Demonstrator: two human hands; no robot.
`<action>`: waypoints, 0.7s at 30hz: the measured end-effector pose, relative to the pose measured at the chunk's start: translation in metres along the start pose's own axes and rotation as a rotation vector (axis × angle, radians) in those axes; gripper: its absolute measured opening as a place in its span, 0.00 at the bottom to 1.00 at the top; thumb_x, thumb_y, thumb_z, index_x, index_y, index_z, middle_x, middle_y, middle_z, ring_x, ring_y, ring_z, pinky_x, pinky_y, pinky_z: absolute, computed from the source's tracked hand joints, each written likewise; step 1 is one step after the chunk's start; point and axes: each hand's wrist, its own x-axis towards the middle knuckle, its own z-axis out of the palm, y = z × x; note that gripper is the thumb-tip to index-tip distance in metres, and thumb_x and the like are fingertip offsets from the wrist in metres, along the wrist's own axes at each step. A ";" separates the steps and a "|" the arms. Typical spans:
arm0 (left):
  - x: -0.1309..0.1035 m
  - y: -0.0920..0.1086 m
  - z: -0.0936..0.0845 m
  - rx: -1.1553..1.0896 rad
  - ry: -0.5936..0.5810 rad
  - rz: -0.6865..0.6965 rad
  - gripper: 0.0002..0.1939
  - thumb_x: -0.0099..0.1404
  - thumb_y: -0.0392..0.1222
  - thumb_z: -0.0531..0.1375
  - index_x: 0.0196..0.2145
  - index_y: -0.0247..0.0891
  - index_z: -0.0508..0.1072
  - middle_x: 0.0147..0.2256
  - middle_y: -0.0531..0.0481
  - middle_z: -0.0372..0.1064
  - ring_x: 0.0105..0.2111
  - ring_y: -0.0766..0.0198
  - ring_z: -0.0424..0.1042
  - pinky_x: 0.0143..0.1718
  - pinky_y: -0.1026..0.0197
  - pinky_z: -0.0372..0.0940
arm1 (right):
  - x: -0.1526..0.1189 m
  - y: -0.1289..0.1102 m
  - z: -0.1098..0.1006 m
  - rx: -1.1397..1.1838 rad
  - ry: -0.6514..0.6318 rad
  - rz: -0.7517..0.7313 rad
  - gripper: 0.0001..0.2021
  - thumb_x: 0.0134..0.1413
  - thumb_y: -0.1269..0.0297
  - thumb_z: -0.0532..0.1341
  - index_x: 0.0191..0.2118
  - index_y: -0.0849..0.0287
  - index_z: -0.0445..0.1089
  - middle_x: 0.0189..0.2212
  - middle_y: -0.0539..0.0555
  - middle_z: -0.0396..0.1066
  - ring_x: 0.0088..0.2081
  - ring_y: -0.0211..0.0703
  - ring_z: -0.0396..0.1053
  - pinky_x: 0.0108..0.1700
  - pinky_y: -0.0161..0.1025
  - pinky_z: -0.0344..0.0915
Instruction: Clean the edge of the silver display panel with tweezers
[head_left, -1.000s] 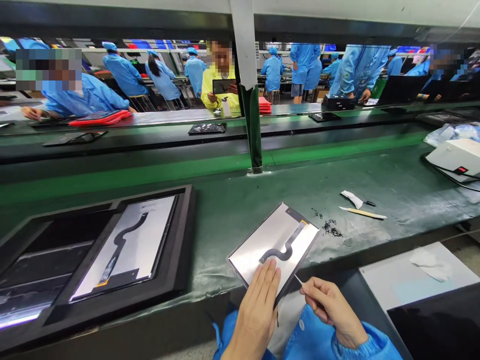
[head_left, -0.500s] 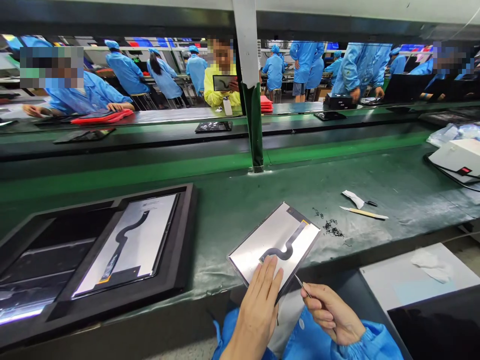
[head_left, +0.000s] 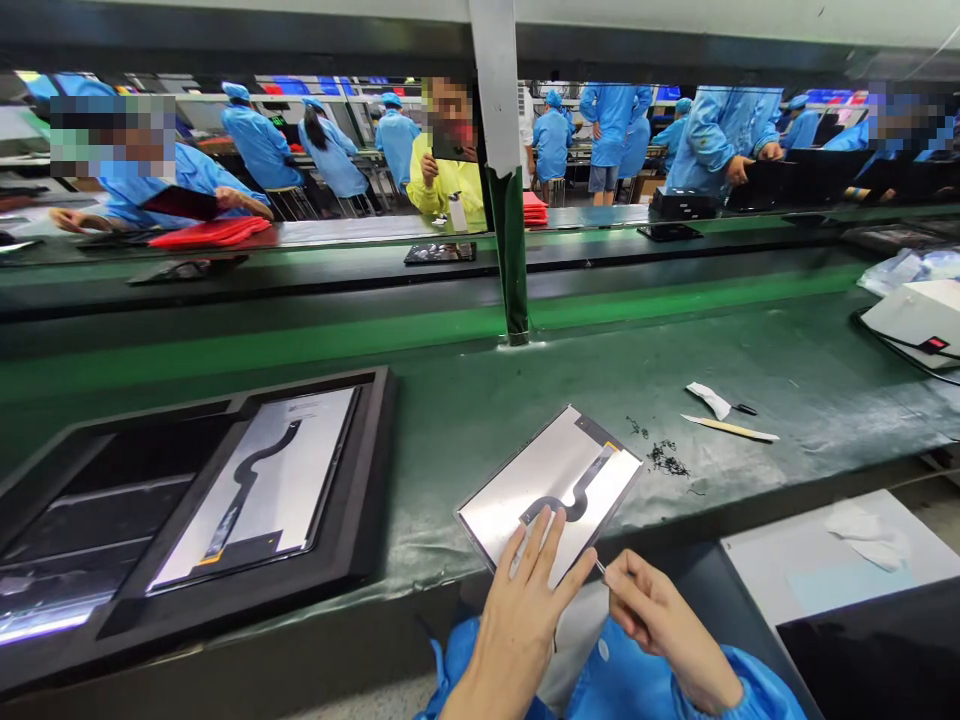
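A silvery display panel (head_left: 510, 480) with a curved dark flex cable (head_left: 581, 492) lies tilted at the front edge of the green bench. My left hand (head_left: 525, 590) rests on its lower part, fingers spread, fingertips near the cable's end. Just right of the panel's lower edge, my right hand (head_left: 649, 605) pinches a thin metal tool (head_left: 600, 567), most of it hidden by my fingers. To the left, a second panel (head_left: 289, 470) with a similar cable sits in a black foam tray (head_left: 375, 480).
A yellowish blade-like tool (head_left: 729, 429), a white-wrapped tool (head_left: 709, 401) and black scraps (head_left: 667, 460) lie right of the panel. A post (head_left: 514, 260) stands behind. A white board (head_left: 817, 550) is at lower right. People in blue work beyond the conveyor.
My left fingers have spread, one reaching toward the panel's right edge. My right hand has turned and risen slightly, and less of the tool shows. Items on the conveyor have shifted right.
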 end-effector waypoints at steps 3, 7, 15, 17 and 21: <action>-0.001 0.000 0.000 -0.026 -0.004 -0.011 0.35 0.62 0.24 0.52 0.65 0.46 0.60 0.68 0.39 0.49 0.66 0.48 0.52 0.60 0.45 0.55 | -0.003 0.002 0.000 -0.265 0.124 -0.215 0.26 0.51 0.35 0.61 0.25 0.56 0.60 0.21 0.45 0.59 0.23 0.34 0.56 0.25 0.32 0.53; -0.003 -0.001 -0.003 -0.110 -0.019 -0.044 0.39 0.61 0.21 0.50 0.68 0.40 0.53 0.67 0.39 0.50 0.67 0.49 0.52 0.61 0.45 0.56 | -0.005 -0.001 -0.001 -0.316 0.131 -0.175 0.27 0.53 0.35 0.57 0.25 0.56 0.61 0.19 0.44 0.58 0.19 0.32 0.54 0.21 0.32 0.51; -0.009 0.000 -0.007 -0.245 0.009 -0.116 0.36 0.67 0.25 0.48 0.70 0.30 0.40 0.65 0.36 0.56 0.67 0.52 0.51 0.61 0.45 0.61 | 0.002 -0.007 -0.008 0.016 -0.056 0.081 0.30 0.42 0.32 0.64 0.31 0.60 0.68 0.15 0.39 0.51 0.15 0.27 0.42 0.15 0.29 0.37; -0.009 0.000 -0.005 -0.241 0.009 -0.132 0.35 0.68 0.25 0.47 0.70 0.28 0.41 0.65 0.35 0.56 0.67 0.52 0.49 0.61 0.46 0.61 | 0.003 -0.006 -0.008 0.025 -0.087 0.080 0.31 0.43 0.32 0.63 0.31 0.60 0.68 0.15 0.38 0.50 0.16 0.27 0.41 0.16 0.29 0.36; -0.010 0.000 -0.004 -0.238 -0.004 -0.145 0.34 0.68 0.25 0.47 0.69 0.26 0.43 0.64 0.35 0.57 0.68 0.52 0.47 0.62 0.46 0.60 | 0.004 -0.006 -0.005 -0.030 -0.104 0.020 0.32 0.44 0.28 0.60 0.31 0.58 0.65 0.12 0.37 0.48 0.15 0.28 0.38 0.15 0.29 0.35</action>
